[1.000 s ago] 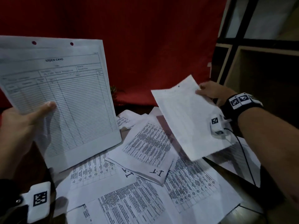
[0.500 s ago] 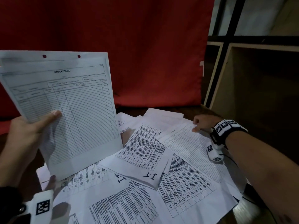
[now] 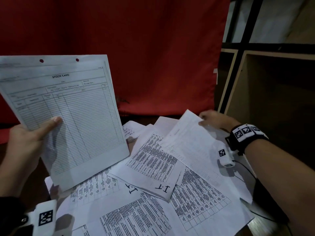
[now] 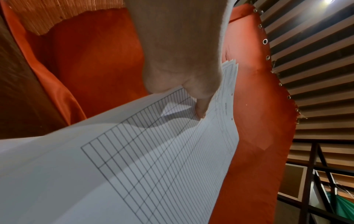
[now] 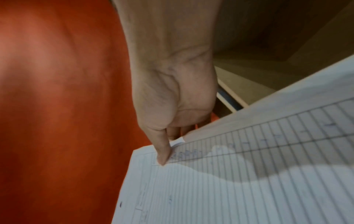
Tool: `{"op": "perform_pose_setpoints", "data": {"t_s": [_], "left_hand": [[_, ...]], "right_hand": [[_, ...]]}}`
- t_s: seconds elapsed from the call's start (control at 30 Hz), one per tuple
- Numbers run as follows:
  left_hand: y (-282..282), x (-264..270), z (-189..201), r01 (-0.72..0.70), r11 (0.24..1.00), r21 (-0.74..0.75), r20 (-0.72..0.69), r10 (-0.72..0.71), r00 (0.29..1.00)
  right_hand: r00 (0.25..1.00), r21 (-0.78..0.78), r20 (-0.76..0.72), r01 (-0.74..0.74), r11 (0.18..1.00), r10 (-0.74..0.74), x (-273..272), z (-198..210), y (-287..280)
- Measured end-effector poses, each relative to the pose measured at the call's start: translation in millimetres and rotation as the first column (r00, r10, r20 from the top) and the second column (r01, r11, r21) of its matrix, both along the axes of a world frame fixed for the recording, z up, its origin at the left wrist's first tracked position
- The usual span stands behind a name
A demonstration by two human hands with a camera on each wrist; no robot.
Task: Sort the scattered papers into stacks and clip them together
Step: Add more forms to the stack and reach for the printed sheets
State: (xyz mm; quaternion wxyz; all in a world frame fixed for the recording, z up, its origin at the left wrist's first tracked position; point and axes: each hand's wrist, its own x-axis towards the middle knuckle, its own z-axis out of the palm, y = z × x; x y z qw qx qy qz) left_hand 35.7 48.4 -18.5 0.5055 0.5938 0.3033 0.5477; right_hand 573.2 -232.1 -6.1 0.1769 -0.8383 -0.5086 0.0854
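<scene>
My left hand [image 3: 29,138] holds a thin stack of ruled "STOCK CARD" sheets [image 3: 68,114] upright at the left, thumb pressed on the front; the left wrist view shows the thumb [image 4: 201,106] on the stack [image 4: 153,166]. My right hand [image 3: 214,119] pinches the far corner of a ruled form sheet [image 3: 190,147] and lifts that end off the pile. In the right wrist view the thumb [image 5: 162,150] lies on top of this sheet [image 5: 229,181], fingers under it. Several printed table sheets [image 3: 153,201] lie scattered and overlapping on the table, two marked "I.T".
A red cloth [image 3: 136,48] hangs behind the table. An open wooden shelf unit [image 3: 272,99] stands at the right, close to my right hand. The dark table edge [image 3: 272,227] shows at the lower right. No clips are in view.
One second ago my right hand held a sheet in the air; it then went down to the pile, and now lifts the far corner of a ruled sheet. The left hand's stack stayed up.
</scene>
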Motion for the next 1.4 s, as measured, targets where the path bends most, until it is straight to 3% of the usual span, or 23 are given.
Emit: {"op": "perform_pose_setpoints", "data": {"t_s": [0.07,0.2,0.37,0.6,0.7,0.83,0.97,1.07,1.13,1.2,1.3,1.4], "left_hand": [[-15.9,0.6,8.6,-0.032,0.999,0.004,-0.021,0.032,0.999],[-47.7,14.6,30.5,-0.063,0.997,0.040,0.084,0.059,0.995],[-45.6,23.5,35.6,-0.091,0.993,0.077,0.124,0.081,0.989],[-48.8,30.2,35.7,-0.031,0.995,0.097,0.044,0.027,0.999],[-47.5,29.5,29.9,-0.033,0.997,0.069,0.017,0.031,0.999],[-52.4,24.9,31.0,0.002,1.000,0.003,-0.105,-0.002,0.994],[-53.1,16.6,31.2,0.006,0.999,-0.047,-0.145,-0.013,0.989],[-67.4,15.2,33.8,0.048,0.996,-0.074,0.068,-0.042,0.997],[-73.5,16.3,33.4,0.099,0.995,0.022,0.209,-0.101,0.973],[-74.9,16.4,34.2,0.023,0.986,0.167,0.130,-0.045,0.990],[-61.2,16.5,35.9,-0.097,0.967,0.236,0.072,0.083,0.994],[-48.7,12.0,35.6,-0.077,0.983,0.165,0.109,0.060,0.992]], "right_hand": [[0.994,0.159,-0.077,-0.060,0.986,0.073,-26.7,36.4,4.4],[0.934,0.389,-0.238,-0.160,0.907,0.267,-87.4,105.8,15.3],[0.812,0.620,-0.341,-0.184,0.763,0.474,-150.7,149.2,43.8],[0.657,0.760,-0.539,0.110,0.640,0.527,-215.6,133.7,100.1],[0.563,0.743,-0.619,0.194,0.641,0.548,-241.8,114.2,117.8],[0.453,0.719,-0.670,0.199,0.666,0.588,-265.7,86.3,139.7],[0.484,0.690,-0.700,0.272,0.670,0.525,-278.8,71.0,157.0],[0.588,0.711,-0.666,0.317,0.628,0.458,-286.1,64.5,166.5],[0.626,0.752,-0.625,0.322,0.575,0.467,-291.9,63.3,168.7],[0.653,0.791,-0.573,0.283,0.543,0.495,-295.4,66.9,167.4],[0.596,0.829,-0.518,0.175,0.531,0.613,-294.3,77.8,164.0],[0.511,0.816,-0.529,0.087,0.571,0.678,-290.9,80.2,158.5]]}}
